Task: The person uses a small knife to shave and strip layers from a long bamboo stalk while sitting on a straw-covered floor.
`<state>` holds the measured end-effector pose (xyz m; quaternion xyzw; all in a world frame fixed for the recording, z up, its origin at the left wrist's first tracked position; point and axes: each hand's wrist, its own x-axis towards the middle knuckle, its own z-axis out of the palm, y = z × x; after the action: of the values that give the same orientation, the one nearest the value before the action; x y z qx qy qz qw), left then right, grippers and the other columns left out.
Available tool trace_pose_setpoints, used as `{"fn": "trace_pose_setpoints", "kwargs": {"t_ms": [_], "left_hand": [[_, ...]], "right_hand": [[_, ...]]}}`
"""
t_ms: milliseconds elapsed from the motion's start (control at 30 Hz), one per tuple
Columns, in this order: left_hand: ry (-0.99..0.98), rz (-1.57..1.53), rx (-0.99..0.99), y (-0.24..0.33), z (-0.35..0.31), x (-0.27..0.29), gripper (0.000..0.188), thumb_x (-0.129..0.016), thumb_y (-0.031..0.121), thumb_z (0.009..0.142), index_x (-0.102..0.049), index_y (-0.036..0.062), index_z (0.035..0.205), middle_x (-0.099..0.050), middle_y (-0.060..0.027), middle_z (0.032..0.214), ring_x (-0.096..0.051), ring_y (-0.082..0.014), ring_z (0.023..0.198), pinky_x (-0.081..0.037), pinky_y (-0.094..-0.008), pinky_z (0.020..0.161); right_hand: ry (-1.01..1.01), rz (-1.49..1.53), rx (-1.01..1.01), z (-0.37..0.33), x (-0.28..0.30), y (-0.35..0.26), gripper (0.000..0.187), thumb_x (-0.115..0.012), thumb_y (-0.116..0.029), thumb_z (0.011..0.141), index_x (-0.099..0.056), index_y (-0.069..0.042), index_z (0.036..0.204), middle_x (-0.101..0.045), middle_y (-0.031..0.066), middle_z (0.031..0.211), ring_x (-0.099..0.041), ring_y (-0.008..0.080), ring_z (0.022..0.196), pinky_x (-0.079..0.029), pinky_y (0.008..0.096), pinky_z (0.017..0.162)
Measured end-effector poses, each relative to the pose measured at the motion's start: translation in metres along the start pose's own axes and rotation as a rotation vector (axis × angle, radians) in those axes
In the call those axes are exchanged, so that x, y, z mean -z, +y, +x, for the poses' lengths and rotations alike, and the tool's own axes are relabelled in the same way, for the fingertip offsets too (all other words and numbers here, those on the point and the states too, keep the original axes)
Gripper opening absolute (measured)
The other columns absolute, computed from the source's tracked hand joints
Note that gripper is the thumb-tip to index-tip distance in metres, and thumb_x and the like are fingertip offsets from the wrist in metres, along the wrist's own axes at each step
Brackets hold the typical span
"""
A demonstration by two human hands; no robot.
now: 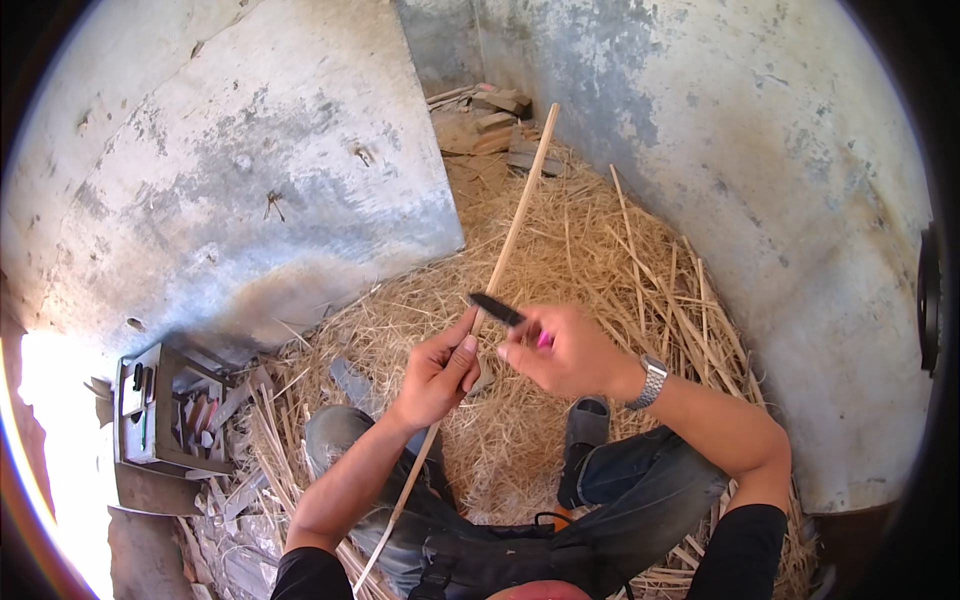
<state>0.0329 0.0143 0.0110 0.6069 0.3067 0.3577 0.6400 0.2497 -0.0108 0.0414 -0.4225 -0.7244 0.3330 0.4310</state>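
Observation:
A long pale wooden strip (520, 212) runs slantwise from the far middle down past my left knee. My left hand (438, 372) is closed around it near its middle, thumb on top. In my right hand (565, 350) is a knife with a dark blade (496, 308) and a bit of pink showing at the grip. The blade lies across the strip just beyond my left fingers and appears to touch it. My right fingers wrap the handle and hide most of it.
Shavings (520, 430) cover the floor around my feet. Loose strips (690, 320) lie along the right wall (780, 200). At the left stands a small wooden stool-like box (160, 410) with odds and ends inside. Bricks and wood pieces (495, 120) are piled in the far corner.

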Motion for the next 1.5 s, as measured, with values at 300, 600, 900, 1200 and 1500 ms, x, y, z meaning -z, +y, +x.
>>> {"fn": "trace_pose_setpoints", "kwargs": {"t_ms": [300, 600, 900, 1200, 1500], "left_hand": [[-0.111, -0.044, -0.024, -0.018, -0.005, 0.0, 0.048, -0.049, 0.013, 0.106, -0.037, 0.0008, 0.15, -0.044, 0.0043, 0.06, -0.037, -0.0029, 0.05, -0.031, -0.0218, 0.046], [-0.039, -0.085, -0.048, -0.014, 0.0, -0.01, 0.045, -0.052, 0.009, 0.104, -0.043, 0.0017, 0.147, -0.041, 0.0057, 0.062, -0.035, -0.0021, 0.051, -0.029, -0.0223, 0.046], [-0.024, -0.206, -0.022, -0.018, 0.001, -0.005, 0.043, -0.052, 0.011, 0.104, -0.046, 0.005, 0.147, -0.039, 0.0056, 0.061, -0.034, -0.0033, 0.048, -0.028, -0.0219, 0.044], [-0.039, -0.237, 0.032, -0.011, -0.001, -0.006, 0.044, -0.053, 0.012, 0.104, -0.047, 0.0097, 0.147, -0.039, 0.0063, 0.06, -0.035, -0.003, 0.049, -0.027, -0.021, 0.043], [-0.059, -0.31, -0.037, -0.007, -0.002, 0.0, 0.044, -0.052, 0.014, 0.104, -0.045, 0.0105, 0.148, -0.042, 0.0043, 0.057, -0.035, -0.0033, 0.046, -0.03, -0.0201, 0.041]], "right_hand": [[0.37, -0.491, 0.009, 0.034, 0.055, 0.03, 0.041, -0.043, -0.031, 0.107, -0.059, -0.003, 0.081, -0.047, 0.0065, 0.051, -0.046, 0.0188, 0.041, -0.036, 0.0353, 0.042], [0.28, -0.533, 0.082, 0.02, 0.018, 0.026, 0.038, -0.048, -0.028, 0.104, -0.057, -0.004, 0.077, -0.053, 0.014, 0.052, -0.052, 0.0309, 0.042, -0.038, 0.0411, 0.04], [0.137, -0.38, 0.091, 0.003, -0.019, 0.016, 0.033, -0.05, -0.025, 0.103, -0.061, -0.002, 0.081, -0.058, 0.0205, 0.06, -0.059, 0.0397, 0.053, -0.044, 0.0458, 0.047], [0.251, -0.349, 0.012, 0.031, 0.015, 0.012, 0.036, -0.046, -0.028, 0.104, -0.065, -0.002, 0.088, -0.058, 0.0212, 0.06, -0.057, 0.04, 0.05, -0.043, 0.0459, 0.047], [0.174, -0.268, 0.122, 0.009, -0.024, 0.015, 0.035, -0.049, -0.028, 0.104, -0.065, -0.002, 0.087, -0.053, 0.018, 0.055, -0.055, 0.0341, 0.045, -0.04, 0.0417, 0.045]]}}
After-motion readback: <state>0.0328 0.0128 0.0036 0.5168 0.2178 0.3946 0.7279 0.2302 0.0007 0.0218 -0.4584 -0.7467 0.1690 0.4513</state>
